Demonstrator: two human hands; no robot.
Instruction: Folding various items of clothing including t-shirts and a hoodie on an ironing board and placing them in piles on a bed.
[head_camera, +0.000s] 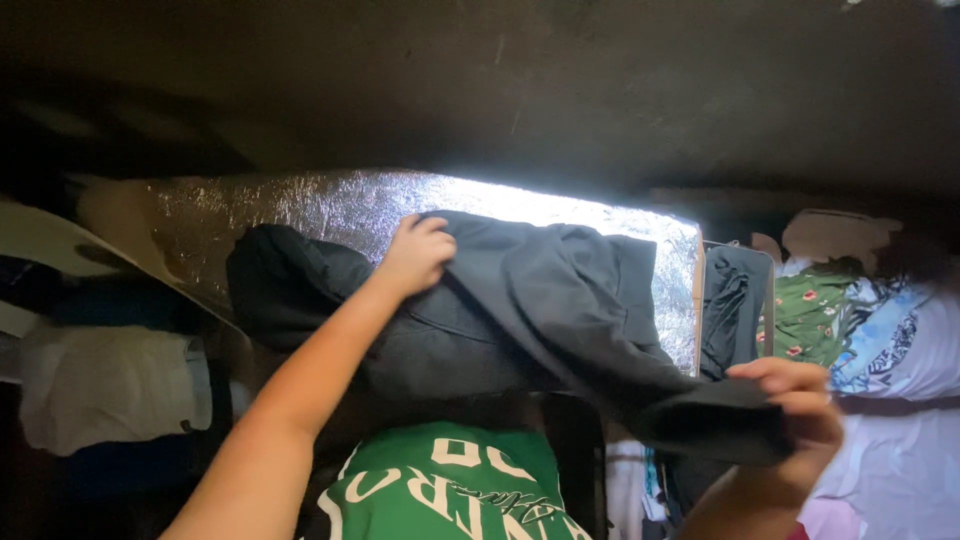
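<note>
Silver board (300, 215) | left hand (415, 255) grips dark garment (520, 310) | right hand (795, 405) pinches its sleeve (715, 420)

Single head-worn view, angled steeply down, close over silver padded board (300, 215)

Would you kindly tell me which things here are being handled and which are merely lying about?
Being handled: dark grey fabric garment, held by left hand and right hand, over the silver foil-covered board.

Lying about: green printed shirt, white folded cloth, green floral fabric.
</note>
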